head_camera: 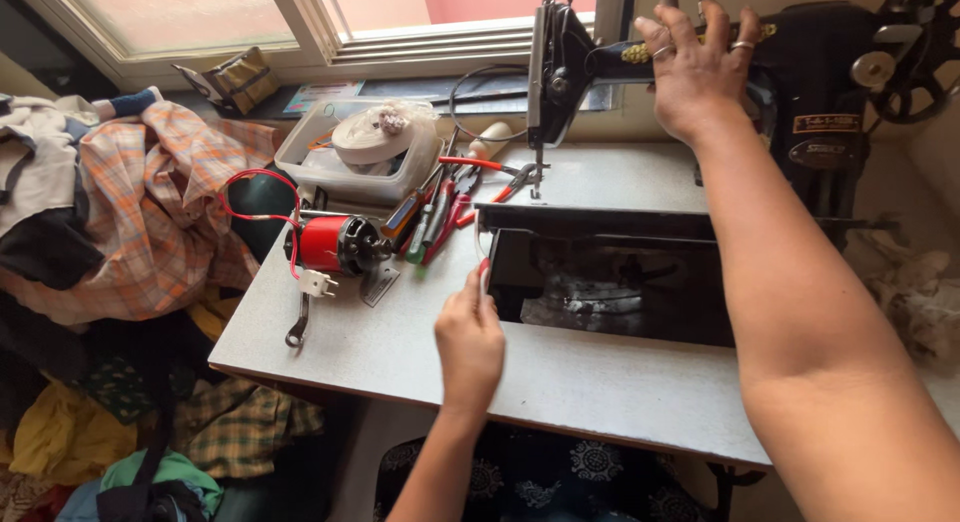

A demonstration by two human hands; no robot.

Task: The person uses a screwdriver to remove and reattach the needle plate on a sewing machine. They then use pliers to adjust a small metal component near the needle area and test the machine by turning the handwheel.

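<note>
Nearest, the left hand (469,344) pinches a thin red-handled tool (483,272) at the edge of the dark opening (610,282) in the grey surface (560,377). Beyond lie a red motor (330,244) and loose tools (440,207). Farthest, the right hand (695,72) rests spread-fingered on the tilted-back black sewing machine (800,52).

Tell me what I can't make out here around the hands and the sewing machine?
All in the head view:
- The tool in the left hand: only a red tip shows; the fingers hide the rest.
- The right hand covers part of the black sewing machine.
- The machine's handwheel is cut off by the right edge.
- Inside the table opening: dark, with glare; parts unclear.
- The tools beside the red motor overlap; kinds unclear.
</note>
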